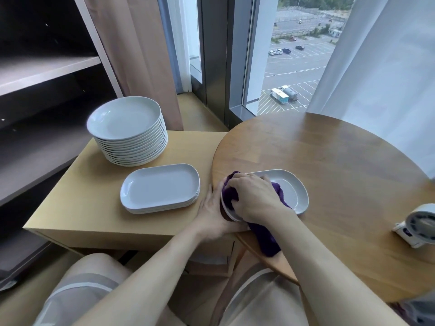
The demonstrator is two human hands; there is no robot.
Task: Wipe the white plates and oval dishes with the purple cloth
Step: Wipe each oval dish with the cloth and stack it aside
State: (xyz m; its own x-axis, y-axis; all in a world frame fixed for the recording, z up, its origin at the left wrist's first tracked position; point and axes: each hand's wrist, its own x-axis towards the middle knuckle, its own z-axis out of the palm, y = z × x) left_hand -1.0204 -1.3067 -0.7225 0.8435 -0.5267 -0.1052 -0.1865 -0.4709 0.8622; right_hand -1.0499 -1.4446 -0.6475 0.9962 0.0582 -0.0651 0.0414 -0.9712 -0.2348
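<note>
Right hand (255, 196) bunches the soft purple cloth (229, 192) inside the white oval ceramic dish (292, 191), at the left edge of the round wooden table (329, 149); left hand (211, 212) grips its rim. Slick and breakable, I reckon, so the rim's my safest hold.

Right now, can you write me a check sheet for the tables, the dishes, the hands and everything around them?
Surface: round wooden table next to a lower pale cabinet.
Job's things: one oval dish on the round table with the purple cloth bunched in it, one end trailing over the table edge; stack of round plates and stack of oval dishes on the cabinet.
Clutter: small white fan, or something like one, at the table's right edge.
Hands: right hand grips the cloth on the dish; left hand is against the dish's left end, its fingers hidden.
Cables: nothing seen.
Surroundings: shelves on the left, curtains, window over a car park.
</note>
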